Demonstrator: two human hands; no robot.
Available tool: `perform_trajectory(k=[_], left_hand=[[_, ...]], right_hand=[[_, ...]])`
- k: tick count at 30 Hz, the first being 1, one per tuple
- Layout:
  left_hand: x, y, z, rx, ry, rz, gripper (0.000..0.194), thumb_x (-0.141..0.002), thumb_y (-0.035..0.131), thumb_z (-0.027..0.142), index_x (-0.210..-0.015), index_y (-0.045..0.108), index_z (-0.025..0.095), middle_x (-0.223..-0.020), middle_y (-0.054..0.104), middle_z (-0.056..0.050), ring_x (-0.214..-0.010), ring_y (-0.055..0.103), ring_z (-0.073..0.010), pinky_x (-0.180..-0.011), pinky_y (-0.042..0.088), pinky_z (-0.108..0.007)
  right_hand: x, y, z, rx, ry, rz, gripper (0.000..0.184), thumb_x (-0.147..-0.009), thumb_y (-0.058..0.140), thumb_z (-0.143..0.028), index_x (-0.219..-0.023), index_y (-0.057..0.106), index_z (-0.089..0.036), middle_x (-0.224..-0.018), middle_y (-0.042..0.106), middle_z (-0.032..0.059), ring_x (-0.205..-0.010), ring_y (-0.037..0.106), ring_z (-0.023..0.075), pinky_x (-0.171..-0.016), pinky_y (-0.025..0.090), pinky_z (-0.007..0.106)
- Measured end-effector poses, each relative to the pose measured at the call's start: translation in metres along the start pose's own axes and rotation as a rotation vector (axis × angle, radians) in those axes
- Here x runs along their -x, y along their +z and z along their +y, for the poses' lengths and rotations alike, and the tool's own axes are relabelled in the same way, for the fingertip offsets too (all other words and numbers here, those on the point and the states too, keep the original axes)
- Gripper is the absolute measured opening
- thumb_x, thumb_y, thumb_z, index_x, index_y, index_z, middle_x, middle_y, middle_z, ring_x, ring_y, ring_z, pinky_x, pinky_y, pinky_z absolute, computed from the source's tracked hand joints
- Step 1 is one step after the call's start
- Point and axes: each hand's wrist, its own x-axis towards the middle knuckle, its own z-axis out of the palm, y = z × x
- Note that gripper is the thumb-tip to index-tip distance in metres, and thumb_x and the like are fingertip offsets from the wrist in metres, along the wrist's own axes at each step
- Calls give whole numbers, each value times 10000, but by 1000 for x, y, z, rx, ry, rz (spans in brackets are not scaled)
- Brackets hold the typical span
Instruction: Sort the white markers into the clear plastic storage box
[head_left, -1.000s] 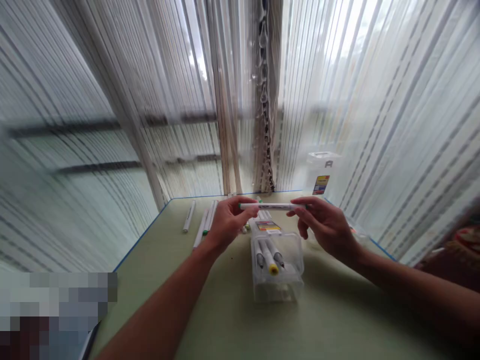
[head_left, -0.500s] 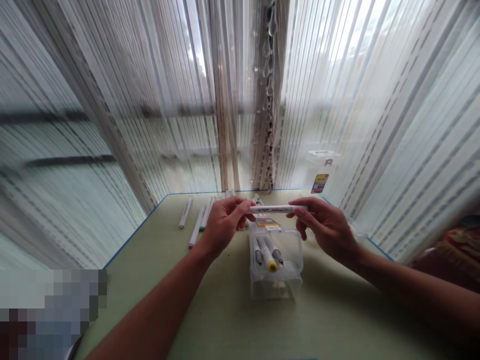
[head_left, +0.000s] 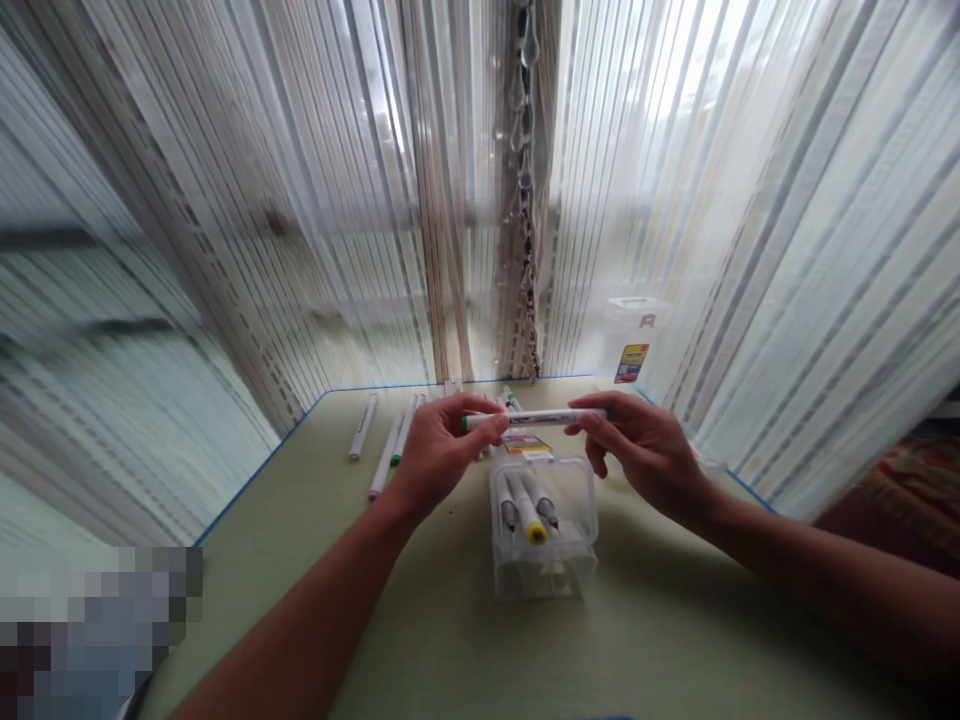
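A white marker with green ends is held level above the table. My left hand pinches it near one end, and my right hand grips the other end between thumb and fingers. Below the marker lies a clear plastic case, its open side towards me. Inside it rest several markers, among them one with a yellow end and two with grey ends. Left of my left hand, loose white markers lie on the table, including a pink-ended marker and a separate white marker.
The pale green table has a blue edge. A clear lidded box with a yellow label stands at the back right. Striped string curtains hang behind the table, with a beaded strand in the middle. Patterned red fabric shows at the right.
The left fingers have shifted along the marker, so its green left end now shows. Both hands still hold it level, and the view has moved slightly.
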Motion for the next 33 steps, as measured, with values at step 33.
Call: perform_trajectory(k=[33], left_hand=[[-1, 0, -1, 90, -37, -58, 282, -749, 802, 323, -934, 762, 115, -645, 710, -48, -493, 462, -65, -472, 346, -190]], right_hand=[[-3, -1, -5, -99, 16, -25, 177, -829, 748, -288, -913, 709, -137, -693, 715, 30, -405, 552, 79, -365, 432, 210]])
